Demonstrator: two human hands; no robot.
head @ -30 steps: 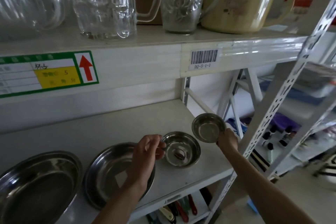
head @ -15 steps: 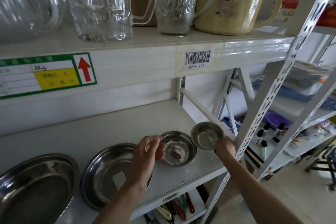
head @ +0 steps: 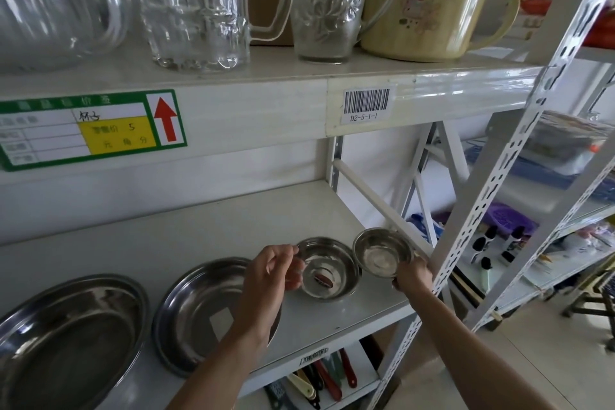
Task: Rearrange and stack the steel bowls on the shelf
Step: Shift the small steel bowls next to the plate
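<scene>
Two small steel bowls are handled at the right end of the shelf [head: 206, 226].

Head view: the rim of the middle bowl [head: 327, 268], resting on the shelf, is pinched by the left hand [head: 269, 280], fingers [head: 293, 251] curled. The smallest bowl [head: 382, 251] is gripped from below by the right hand [head: 411, 278], lifted and tilted just beside it. Two wide bowls [head: 199, 309] are seen further left.

Behind the bowls, toward twelve o'clock, the shelf [head: 206, 230] lies bare right back to the wall, open to a reaching hand. At nine o'clock two wide steel pans [head: 199, 313] fill the front edge. At three o'clock the perforated upright [head: 492, 183] and a slanted brace [head: 372, 196] close off that end. The upper shelf board [head: 233, 116] caps the headroom overhead, leaving a fair gap above the bowls.
</scene>
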